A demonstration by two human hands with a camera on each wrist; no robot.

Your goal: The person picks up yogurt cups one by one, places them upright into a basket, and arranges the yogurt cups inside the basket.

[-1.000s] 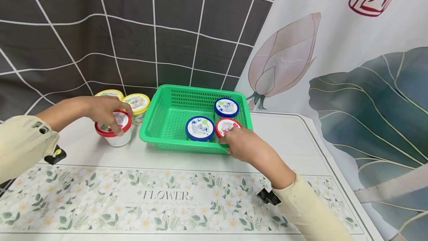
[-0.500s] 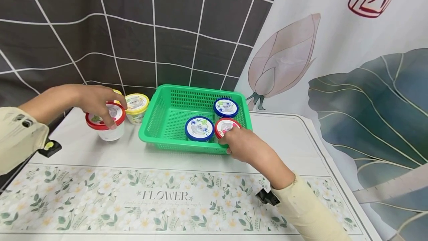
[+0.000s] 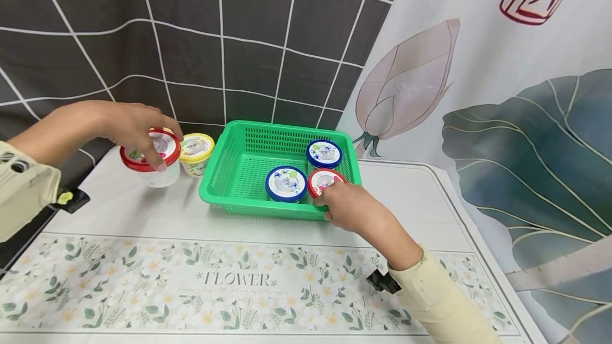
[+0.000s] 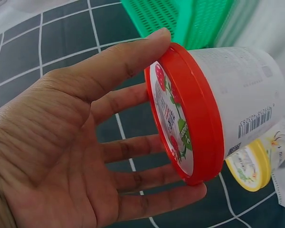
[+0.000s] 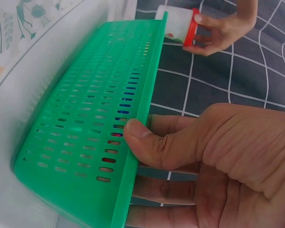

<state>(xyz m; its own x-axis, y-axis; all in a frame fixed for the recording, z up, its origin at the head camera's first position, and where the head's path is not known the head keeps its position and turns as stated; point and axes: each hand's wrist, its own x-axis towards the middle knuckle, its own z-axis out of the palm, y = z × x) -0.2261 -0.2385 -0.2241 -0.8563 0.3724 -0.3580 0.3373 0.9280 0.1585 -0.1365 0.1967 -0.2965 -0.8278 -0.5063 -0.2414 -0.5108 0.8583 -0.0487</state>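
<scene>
My left hand (image 3: 136,126) holds a white tub with a red lid (image 4: 199,114) by the lid, thumb on one side and fingers on the other. The tub seems raised a little above the table, left of the green basket (image 3: 239,206). Beside it stands a yellow-lidded tub (image 3: 196,155); another behind my left hand is almost wholly hidden. My right hand (image 5: 204,156) pinches the basket's near rim, thumb outside and fingers inside. Next to those fingers, inside the basket, sits a red-lidded tub (image 3: 322,180), with two blue-lidded tubs (image 3: 286,183) close by.
A white table cover (image 3: 229,301) with a flower print lies under everything. Behind the basket hangs a dark cloth (image 3: 186,57) with white grid lines. At the right is a light curtain (image 3: 406,84) with plant pictures.
My left hand has moved left and then up with the red-lidded tub, away from the basket. My right hand and the basket have stayed in place.
</scene>
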